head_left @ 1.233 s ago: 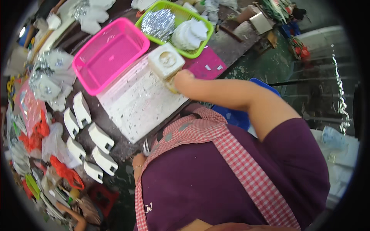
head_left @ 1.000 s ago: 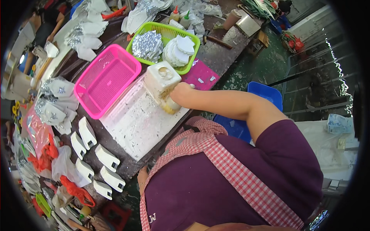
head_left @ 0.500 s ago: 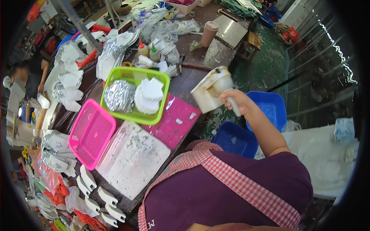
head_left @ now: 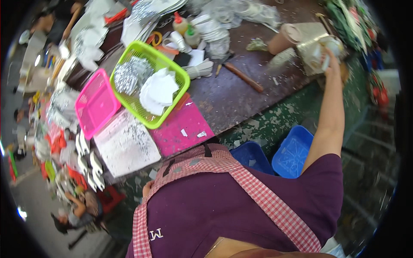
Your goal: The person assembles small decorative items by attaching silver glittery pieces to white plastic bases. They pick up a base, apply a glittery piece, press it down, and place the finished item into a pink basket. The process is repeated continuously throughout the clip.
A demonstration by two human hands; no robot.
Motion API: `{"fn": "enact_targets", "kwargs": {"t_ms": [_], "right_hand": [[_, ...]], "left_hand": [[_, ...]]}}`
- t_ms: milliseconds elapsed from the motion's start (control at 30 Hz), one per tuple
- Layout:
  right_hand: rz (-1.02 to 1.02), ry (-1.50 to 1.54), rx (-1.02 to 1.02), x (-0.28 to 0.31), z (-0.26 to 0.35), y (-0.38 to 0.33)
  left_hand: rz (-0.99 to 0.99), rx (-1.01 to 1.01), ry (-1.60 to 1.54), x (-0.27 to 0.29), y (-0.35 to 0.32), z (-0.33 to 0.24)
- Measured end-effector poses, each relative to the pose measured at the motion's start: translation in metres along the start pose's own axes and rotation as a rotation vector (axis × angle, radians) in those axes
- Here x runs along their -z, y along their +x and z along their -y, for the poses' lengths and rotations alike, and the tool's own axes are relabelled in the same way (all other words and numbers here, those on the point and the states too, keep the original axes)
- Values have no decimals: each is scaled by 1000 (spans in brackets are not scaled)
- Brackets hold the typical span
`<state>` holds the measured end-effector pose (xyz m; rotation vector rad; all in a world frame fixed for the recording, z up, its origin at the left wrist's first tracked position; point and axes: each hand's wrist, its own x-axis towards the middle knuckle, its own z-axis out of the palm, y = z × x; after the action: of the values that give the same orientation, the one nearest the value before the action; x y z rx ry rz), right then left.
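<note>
My right hand (head_left: pixel 329 62) stretches far out to the right end of the table, closed around the pale handle of a stained white jug-like thing (head_left: pixel 333 44). Motion blurs it, and its exact kind is hard to make out. It is over or on a light grey slab (head_left: pixel 306 43); whether it touches the slab is unclear. Close by, to the left, stands a brownish-pink cylinder (head_left: pixel 284 39). Only a sliver of my left hand (head_left: pixel 147 189) shows beside the checked apron; its fingers are mostly hidden.
A green basket (head_left: pixel 152 124) holds silver and white cut pieces, next to a pink basket (head_left: pixel 95 107). A white board (head_left: pixel 124 148) and a pink mat (head_left: pixel 176 139) lie in front. A wooden-handled tool (head_left: pixel 243 77) is mid-table. Blue bins (head_left: pixel 292 152) stand below. Other people work at left.
My right arm has swung forward and right, carrying the white jug-like thing from near the table's front edge to the slab. The view has turned, and part of my left hand now shows.
</note>
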<state>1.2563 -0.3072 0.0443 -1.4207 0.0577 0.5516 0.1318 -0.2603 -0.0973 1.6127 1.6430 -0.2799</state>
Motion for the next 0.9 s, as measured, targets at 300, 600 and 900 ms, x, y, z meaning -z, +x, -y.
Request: {"fn": "enact_targets", "kwargs": {"t_ms": [300,600,900], "right_hand": [[-243,-484,19,55,-4,98],[-389,-158,495,-29,-138,-143],[635,-715,563,-226,-239,-293]], "left_hand": [[-43,255,22,-22,-47,-57],[-276,259,-595,17,3,-206],[-210,-105,-667,33,60,-292]]}}
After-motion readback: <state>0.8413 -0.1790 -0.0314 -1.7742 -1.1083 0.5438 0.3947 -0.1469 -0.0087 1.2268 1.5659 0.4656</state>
